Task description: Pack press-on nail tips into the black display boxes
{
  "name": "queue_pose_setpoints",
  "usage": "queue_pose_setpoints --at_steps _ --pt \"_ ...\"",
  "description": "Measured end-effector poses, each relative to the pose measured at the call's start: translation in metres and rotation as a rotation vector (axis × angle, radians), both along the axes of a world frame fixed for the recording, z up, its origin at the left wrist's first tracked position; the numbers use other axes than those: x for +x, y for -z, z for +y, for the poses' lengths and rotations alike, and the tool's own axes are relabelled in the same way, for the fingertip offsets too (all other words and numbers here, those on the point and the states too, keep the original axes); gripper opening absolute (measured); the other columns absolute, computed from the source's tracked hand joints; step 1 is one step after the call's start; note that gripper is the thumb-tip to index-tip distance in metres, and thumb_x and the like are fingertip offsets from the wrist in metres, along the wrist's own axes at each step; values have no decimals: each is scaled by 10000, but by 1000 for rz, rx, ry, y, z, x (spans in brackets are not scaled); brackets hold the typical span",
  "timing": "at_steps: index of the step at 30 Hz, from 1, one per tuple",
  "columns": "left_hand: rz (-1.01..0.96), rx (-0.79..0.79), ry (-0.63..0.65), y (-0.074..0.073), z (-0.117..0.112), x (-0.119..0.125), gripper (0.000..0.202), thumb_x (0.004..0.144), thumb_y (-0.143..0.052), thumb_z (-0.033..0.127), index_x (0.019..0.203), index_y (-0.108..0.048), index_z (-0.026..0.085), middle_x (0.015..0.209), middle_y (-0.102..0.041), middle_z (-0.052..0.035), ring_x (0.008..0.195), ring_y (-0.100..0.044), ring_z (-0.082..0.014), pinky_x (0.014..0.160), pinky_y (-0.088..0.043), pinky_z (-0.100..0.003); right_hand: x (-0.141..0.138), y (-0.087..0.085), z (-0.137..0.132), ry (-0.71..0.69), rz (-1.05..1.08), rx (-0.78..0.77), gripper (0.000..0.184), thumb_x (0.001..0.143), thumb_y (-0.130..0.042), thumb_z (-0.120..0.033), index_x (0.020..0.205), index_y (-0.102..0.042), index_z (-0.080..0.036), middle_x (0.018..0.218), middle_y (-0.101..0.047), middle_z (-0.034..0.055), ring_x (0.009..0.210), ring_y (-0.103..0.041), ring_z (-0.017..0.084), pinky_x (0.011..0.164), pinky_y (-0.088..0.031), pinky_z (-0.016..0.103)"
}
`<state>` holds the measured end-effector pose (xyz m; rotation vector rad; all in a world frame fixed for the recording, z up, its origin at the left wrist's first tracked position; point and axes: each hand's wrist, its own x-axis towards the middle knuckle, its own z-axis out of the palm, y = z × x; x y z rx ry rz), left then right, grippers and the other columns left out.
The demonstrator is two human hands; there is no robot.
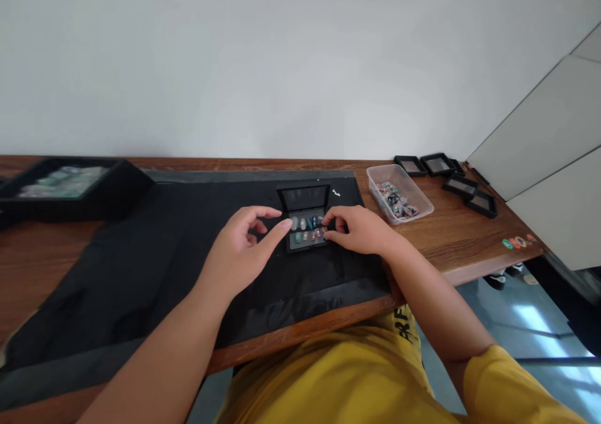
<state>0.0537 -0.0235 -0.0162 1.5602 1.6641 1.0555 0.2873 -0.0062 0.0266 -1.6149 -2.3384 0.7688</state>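
A small black case (307, 246) lies on the black mat with its lid (306, 197) raised at the back. Two rows of press-on nails (308, 223), pale, teal, dark blue and pinkish, fill its tray. At the case's left edge is my left hand (241, 242), thumb and forefinger curved and apart, the thumb tip beside a clear nail. My right hand (359, 228) reaches over the right end, its bent forefinger and thumb slightly apart at the last nails. Those fingertips partly cover the nails there, and I see nothing clearly gripped.
A clear plastic tub (422, 210) of loose nails stands right of the mat (188, 255). Several black cases (436, 163) lie behind it. At the far left is a large black box (107, 189) of wrapped pieces. Round stickers (519, 242) mark the table's right end.
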Motion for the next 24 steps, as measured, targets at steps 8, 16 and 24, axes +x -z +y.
queue_pose_setpoints --at_steps 8,16,24 --pt "209 -7 95 -9 -2 2 375 804 -575 582 900 -764 272 780 -678 -16 640 -527 -184 627 -429 -330 2 6 5 39 0 59 140 990 -620 -234 1030 -749 -201 784 -688 -5 708 -577 136 645 -320 261" --pt "294 -14 146 -8 -1 2 404 822 -526 588 838 -775 270 834 -729 -34 665 -572 -205 627 -440 -340 -3 5 5 51 -46 47 145 994 -614 -239 1010 -756 -213 787 -702 -1 728 -598 149 647 -322 265" --pt "305 -27 167 -5 0 1 420 817 -516 583 924 -793 287 877 -724 -38 721 -608 -220 654 -469 -349 -3 4 4 71 -35 48 177 1000 -600 -255 1060 -762 -218 811 -719 4 738 -610 155 645 -335 265"
